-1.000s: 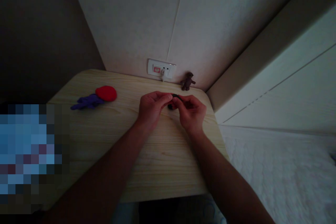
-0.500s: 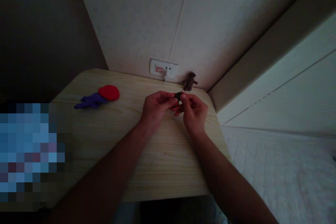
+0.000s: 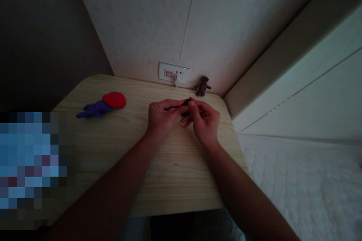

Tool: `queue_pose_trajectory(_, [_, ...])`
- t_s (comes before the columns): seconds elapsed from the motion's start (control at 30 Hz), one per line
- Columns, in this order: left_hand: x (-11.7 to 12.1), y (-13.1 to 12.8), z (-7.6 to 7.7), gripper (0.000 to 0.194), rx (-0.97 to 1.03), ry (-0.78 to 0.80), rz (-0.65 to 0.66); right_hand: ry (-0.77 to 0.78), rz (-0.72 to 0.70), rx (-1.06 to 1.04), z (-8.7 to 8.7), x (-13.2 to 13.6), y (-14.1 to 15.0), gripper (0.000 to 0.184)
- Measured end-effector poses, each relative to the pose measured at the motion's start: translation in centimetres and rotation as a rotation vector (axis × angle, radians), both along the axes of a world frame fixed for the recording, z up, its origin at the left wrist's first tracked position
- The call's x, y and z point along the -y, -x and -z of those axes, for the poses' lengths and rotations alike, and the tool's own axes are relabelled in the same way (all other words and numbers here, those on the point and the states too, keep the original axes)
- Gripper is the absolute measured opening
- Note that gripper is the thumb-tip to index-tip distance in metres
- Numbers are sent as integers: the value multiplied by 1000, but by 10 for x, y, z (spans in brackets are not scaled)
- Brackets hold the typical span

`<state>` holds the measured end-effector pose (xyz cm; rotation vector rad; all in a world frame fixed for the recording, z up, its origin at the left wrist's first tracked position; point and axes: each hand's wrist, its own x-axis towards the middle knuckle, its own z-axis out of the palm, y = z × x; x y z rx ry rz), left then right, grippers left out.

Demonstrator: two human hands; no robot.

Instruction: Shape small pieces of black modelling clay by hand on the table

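Between both sets of fingertips is a small dark lump of modelling clay (image 3: 186, 102), held above the table and partly covered. My left hand (image 3: 161, 117) pinches its left side with thumb and forefinger. From the right, my right hand (image 3: 207, 121) presses its thumb on the lump, with the other fingers curled beneath. A small brown bear-like figure (image 3: 203, 86) stands just beyond my hands, near the wall. Off to the left, a flat red clay piece (image 3: 114, 100) touches a lumpy purple clay piece (image 3: 94, 109).
The light wooden table (image 3: 169, 180) has rounded back corners and meets the wall. A wall socket (image 3: 174, 73) with a plug in it sits low behind the table. At the left edge is a pixelated blue patch (image 3: 25, 162). A white quilted surface (image 3: 299, 184) lies to the right.
My right thumb has moved further over the dark lump, and more dark clay shows below the left thumb. The whole view has shifted slightly; the figure and coloured clay pieces stay in place.
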<state>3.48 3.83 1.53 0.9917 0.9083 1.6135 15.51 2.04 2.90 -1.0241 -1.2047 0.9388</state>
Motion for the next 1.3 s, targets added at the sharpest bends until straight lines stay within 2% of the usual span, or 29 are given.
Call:
queue_pose_trajectory(0.2, [2,1,-3,23,-64,-10,-36,57,-30,-14,3,0,1,53])
queue_pose_trajectory(0.3, [4,-2,-6,24,-40,11,-16,60,-38,-5,3,-3,-1,50])
queue_pose_trajectory(0.47, [7,-8,-7,21,0,-30,104,-28,-18,46,4,-6,-8,37])
queue_pose_trajectory(0.63, [1,-4,-2,12,-61,-66,42,-64,3,93,5,-6,-9,32])
queue_pose_trajectory(0.7, [-2,-2,-1,15,-58,-41,36,-58,-12,94,5,-5,-8,34])
queue_pose_trajectory(0.83, [-3,-1,1,28,45,15,161,-43,-11,74,3,-4,-7,36])
queue_pose_trajectory(0.93, [-3,-4,2,30,91,19,282,-36,17,80,-1,-6,-9,36])
queue_pose_trajectory(1.03, [-2,-6,3,32,107,31,346,-25,55,93,-4,-8,-11,39])
queue_pose_trajectory(1.17, [-1,-8,2,34,113,40,345,-50,39,107,-4,-10,-14,46])
queue_pose_trajectory(1.3, [-1,-7,0,27,95,35,306,-71,-55,79,2,-11,-16,44])
